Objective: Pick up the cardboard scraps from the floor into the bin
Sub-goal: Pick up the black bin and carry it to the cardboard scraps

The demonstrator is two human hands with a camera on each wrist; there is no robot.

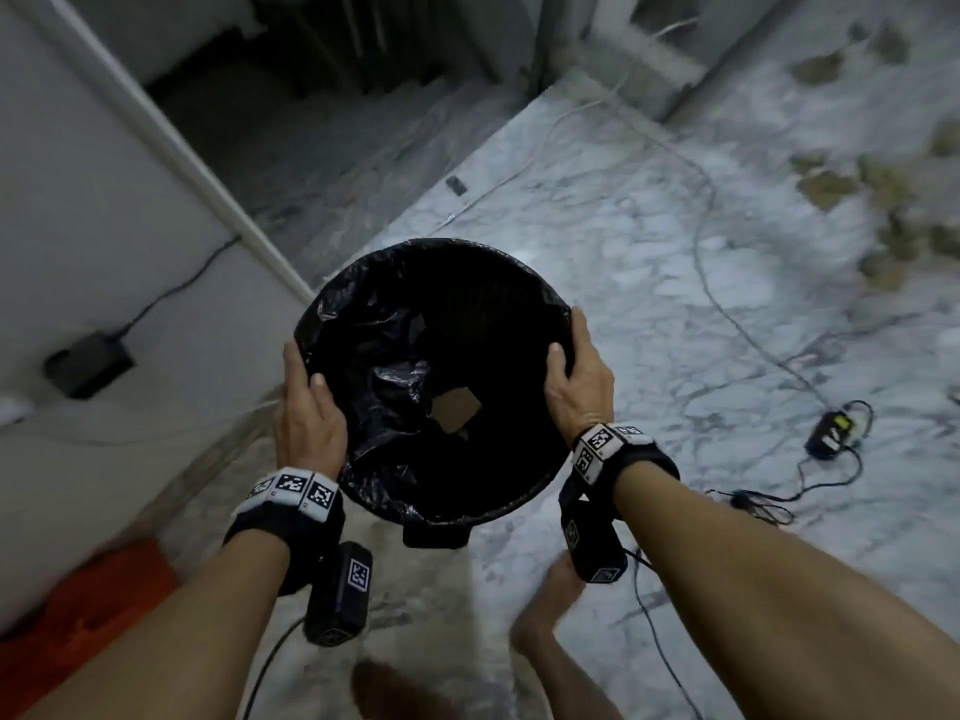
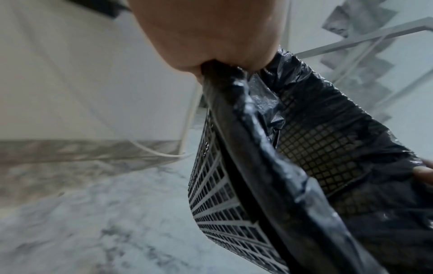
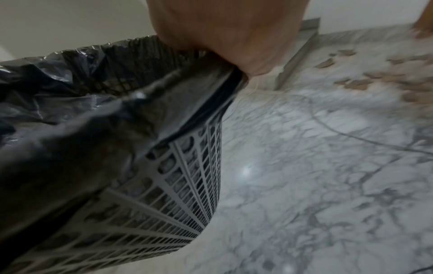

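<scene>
A round mesh bin (image 1: 363, 314) lined with a black plastic bag hangs above the marble floor, held by both hands. My left hand (image 1: 306, 402) grips its left rim, thumb inside. My right hand (image 1: 576, 376) grips the right rim the same way. One brown cardboard scrap (image 1: 457, 410) lies at the bottom of the bag. Several cardboard scraps (image 1: 831, 189) lie scattered on the floor at the far right. In the wrist views the left hand (image 2: 211, 46) and right hand (image 3: 234, 46) clamp the bag-covered rim, above the grey mesh wall (image 2: 222, 213) (image 3: 164, 194).
A white wall (image 1: 104, 200) with a black adapter (image 1: 88, 363) runs along the left. Cables (image 1: 727, 304) and a small black device (image 1: 834, 433) lie on the floor at right. A dark stairwell (image 1: 337, 96) opens ahead. My bare feet (image 1: 545, 615) stand below the bin.
</scene>
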